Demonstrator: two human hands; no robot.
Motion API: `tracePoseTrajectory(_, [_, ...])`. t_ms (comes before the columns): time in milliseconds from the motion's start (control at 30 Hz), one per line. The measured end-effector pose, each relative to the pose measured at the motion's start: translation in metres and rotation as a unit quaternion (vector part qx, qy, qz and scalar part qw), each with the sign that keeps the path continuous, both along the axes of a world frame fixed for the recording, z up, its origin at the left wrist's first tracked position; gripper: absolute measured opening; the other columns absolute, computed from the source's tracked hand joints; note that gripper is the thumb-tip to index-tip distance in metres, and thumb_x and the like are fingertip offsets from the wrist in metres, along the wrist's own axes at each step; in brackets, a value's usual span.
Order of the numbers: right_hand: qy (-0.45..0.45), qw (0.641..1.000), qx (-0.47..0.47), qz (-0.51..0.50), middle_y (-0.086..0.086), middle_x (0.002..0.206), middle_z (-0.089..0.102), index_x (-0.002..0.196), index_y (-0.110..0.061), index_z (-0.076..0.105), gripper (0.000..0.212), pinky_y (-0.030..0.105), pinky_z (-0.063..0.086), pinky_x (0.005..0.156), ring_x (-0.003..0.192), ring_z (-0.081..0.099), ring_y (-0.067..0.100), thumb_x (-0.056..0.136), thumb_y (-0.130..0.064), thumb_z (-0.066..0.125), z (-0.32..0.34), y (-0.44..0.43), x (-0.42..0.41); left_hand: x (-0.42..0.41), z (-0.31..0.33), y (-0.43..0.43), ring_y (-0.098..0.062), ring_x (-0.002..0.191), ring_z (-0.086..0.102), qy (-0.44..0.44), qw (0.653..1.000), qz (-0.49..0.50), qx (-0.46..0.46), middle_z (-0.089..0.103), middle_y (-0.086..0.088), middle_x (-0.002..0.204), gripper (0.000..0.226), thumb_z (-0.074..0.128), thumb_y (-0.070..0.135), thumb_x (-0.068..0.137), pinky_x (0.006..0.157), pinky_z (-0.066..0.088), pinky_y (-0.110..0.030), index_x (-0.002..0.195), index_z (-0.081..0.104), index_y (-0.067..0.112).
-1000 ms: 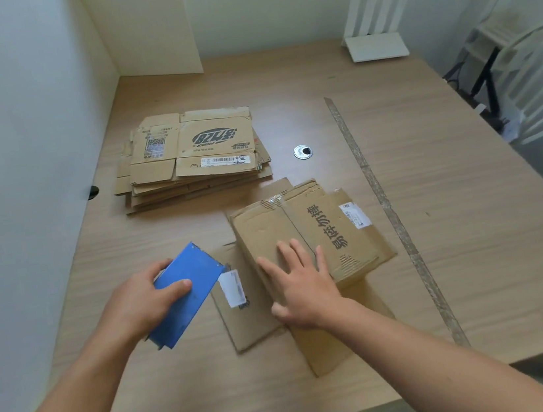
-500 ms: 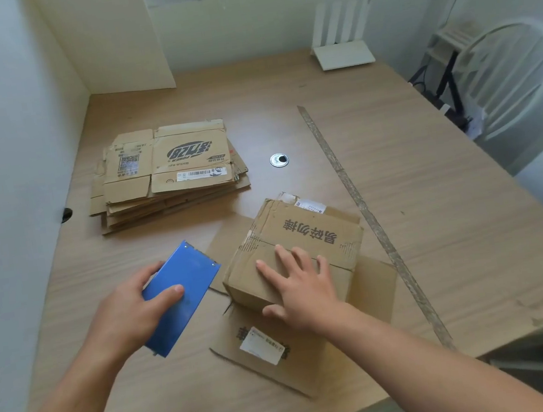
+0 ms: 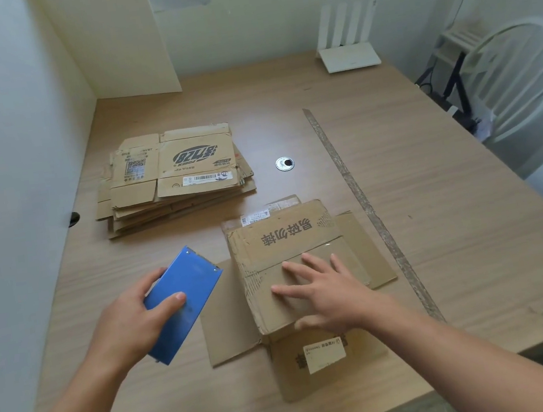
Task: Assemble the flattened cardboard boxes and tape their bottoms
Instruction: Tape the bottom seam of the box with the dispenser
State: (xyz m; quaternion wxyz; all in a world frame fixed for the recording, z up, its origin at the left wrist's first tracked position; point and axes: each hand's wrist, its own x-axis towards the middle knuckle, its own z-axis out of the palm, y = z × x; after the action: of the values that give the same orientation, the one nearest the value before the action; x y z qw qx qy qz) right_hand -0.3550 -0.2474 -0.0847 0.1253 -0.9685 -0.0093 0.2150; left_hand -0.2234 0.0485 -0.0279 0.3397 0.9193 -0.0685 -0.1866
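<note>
Where the box sits, flattened stack behind — router, chair beyond.

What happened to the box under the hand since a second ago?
The cardboard box turned counterclockwise: its printed side swung from the right to the far side, its white-labelled flap from the left to the near side. The right hand stayed flat on top. The left hand still grips the blue tool, and the stack of flattened boxes has not moved.
</note>
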Motion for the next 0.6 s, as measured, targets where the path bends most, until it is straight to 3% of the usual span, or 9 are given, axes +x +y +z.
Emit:
tracePoseTrajectory(100, [-0.059,0.994,-0.006,-0.095,0.000,0.162,0.010,0.151,-0.054,0.004,0.085,0.066,-0.006,0.116,0.150,-0.003,0.024,0.081,-0.084,0.041,0.000,0.032,0.015,0.001,-0.001,-0.001,-0.014,0.088,0.062,-0.012,1.000,-0.001,0.009,0.068,0.010,0.104,0.045,0.071,0.039,0.087,0.066,0.048,-0.032,0.130,0.056,0.046])
tracePoseTrajectory(233, [-0.057,0.985,-0.038,-0.155,0.007,0.159,0.003,0.154,-0.043,0.002,0.092,0.070,-0.008,0.110,0.148,-0.004,0.031,0.080,-0.084,0.038,-0.011,0.077,0.032,0.002,-0.001,0.002,-0.007,0.081,0.057,-0.032,0.998,-0.005,0.048,0.063,0.018,0.094,0.044,0.070,0.040,0.087,0.059,0.044,-0.028,0.126,0.053,0.051])
tracePoseTrajectory(433, [-0.027,0.994,-0.034,-0.096,0.008,0.165,-0.007,0.156,-0.037,0.003,0.085,0.069,-0.006,0.113,0.150,-0.012,0.035,0.089,-0.053,0.054,-0.012,0.061,0.029,-0.001,-0.001,0.007,-0.008,0.083,0.057,-0.040,0.996,-0.043,0.064,0.064,0.011,0.099,0.047,0.072,0.038,0.086,0.064,0.044,-0.031,0.127,0.052,0.051])
tracePoseTrajectory(600, [-0.002,1.000,-0.026,-0.012,-0.009,0.165,-0.017,0.153,-0.051,0.006,0.084,0.066,-0.011,0.116,0.149,-0.025,0.027,0.089,-0.025,0.055,-0.007,0.013,0.001,0.005,-0.002,0.010,-0.017,0.086,0.059,-0.044,0.994,-0.060,0.074,0.065,0.007,0.103,0.049,0.070,0.040,0.087,0.068,0.045,-0.033,0.131,0.050,0.051])
